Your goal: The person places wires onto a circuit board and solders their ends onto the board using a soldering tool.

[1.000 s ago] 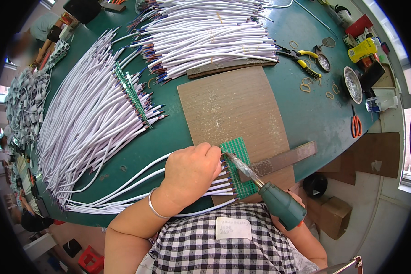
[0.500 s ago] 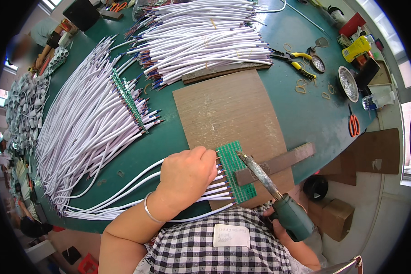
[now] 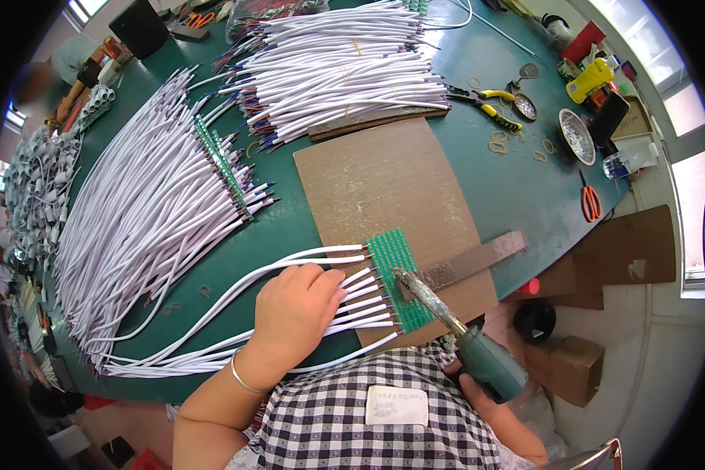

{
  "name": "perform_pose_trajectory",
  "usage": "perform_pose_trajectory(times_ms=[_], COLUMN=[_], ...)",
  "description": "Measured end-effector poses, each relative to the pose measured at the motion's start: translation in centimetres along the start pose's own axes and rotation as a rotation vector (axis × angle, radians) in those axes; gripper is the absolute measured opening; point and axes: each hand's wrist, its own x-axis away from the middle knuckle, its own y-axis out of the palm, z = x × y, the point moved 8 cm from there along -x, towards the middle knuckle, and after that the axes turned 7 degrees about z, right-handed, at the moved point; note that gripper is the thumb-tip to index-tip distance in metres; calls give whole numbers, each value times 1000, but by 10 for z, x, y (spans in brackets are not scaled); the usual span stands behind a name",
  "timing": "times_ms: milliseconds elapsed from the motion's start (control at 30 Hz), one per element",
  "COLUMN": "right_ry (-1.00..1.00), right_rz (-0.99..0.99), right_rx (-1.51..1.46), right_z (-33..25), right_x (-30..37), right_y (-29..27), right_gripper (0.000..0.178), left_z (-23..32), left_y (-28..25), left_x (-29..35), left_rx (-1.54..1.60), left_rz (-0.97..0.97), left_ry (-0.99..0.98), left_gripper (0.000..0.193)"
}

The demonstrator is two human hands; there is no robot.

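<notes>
A green circuit board panel [image 3: 385, 252] lies on a brown board [image 3: 392, 176], with several white cables [image 3: 321, 252] running to its left edge. My left hand [image 3: 298, 309] is closed over these cables a little left of the panel, its thumb and forefinger pinched on one of them. My right hand [image 3: 476, 384], partly hidden by the tool, grips the green handle of a soldering iron [image 3: 435, 301]. The iron's tip rests on or just above the panel; I cannot tell which. Under the iron, a wooden bar [image 3: 486, 260] lies across the panel's right side.
A bundle of white cables [image 3: 133, 204] covers the left of the green table, with narrow circuit boards [image 3: 222, 168] on its ends. Another cable stack [image 3: 345, 78] lies at the back. Yellow-handled pliers [image 3: 497, 117], a metal dish [image 3: 577, 137] and orange scissors [image 3: 591, 202] lie to the right.
My left hand has moved left and down, away from the panel's edge, uncovering the upper cables. The soldering iron's tip has shifted slightly left and down in the picture.
</notes>
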Motion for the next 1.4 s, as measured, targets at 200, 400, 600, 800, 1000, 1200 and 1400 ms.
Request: perform_pose_trajectory(times_ms=[200, 400, 600, 800, 1000, 1200, 1400], right_ry=[-17, -44, -25, 35, 19, 11, 5], right_rz=[4, 61, 102, 83, 55, 68, 109], right_rx=[-14, -88, -101, -67, -14, -7, -41], right_z=[-2, -1, -4, -2, -4, -3, 1], right_x=[-1, -1, 0, -4, -7, -8, -5], right_y=[10, 16, 10, 6, 6, 7, 4], right_gripper=[35, 31, 30, 29, 33, 34, 36], left_z=[-10, -23, -6, 2, 8, 13, 15], left_y=[6, 19, 13, 10, 4, -1, 1], left_x=[-5, -12, -14, -10, -21, -31, -40], left_rx=[224, 432, 251, -36, -24, -7, -40], left_rz=[-71, -333, -177, -77, -48, -55, -164], left_ry=[-112, -255, -38, 83, 132, 218, 252], left_gripper=[18, 18, 13, 8, 9, 12, 11])
